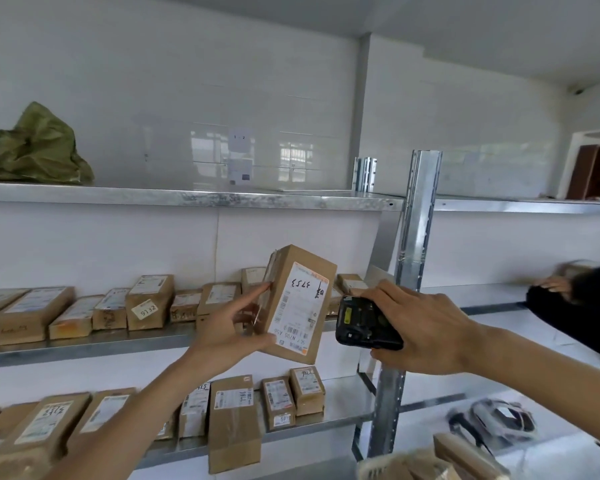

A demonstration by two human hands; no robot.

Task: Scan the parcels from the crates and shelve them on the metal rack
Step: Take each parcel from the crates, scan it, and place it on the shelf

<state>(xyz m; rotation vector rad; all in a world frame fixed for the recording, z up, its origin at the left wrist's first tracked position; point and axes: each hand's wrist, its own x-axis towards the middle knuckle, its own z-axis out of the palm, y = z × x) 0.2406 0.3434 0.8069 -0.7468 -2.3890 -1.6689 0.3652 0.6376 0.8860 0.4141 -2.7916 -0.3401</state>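
Note:
My left hand grips a brown cardboard parcel with a white shipping label and handwritten numbers, holding it up tilted in front of the metal rack. My right hand holds a black handheld scanner just right of the parcel, its end turned toward the label. Behind the parcel, the middle shelf carries a row of several labelled parcels. Several more parcels stand on the lower shelf.
A green sack lies on the top shelf at the left. Another person in dark clothing leans over the right-hand shelf. Blurred parcels sit low at the bottom right, near a bundle of cables.

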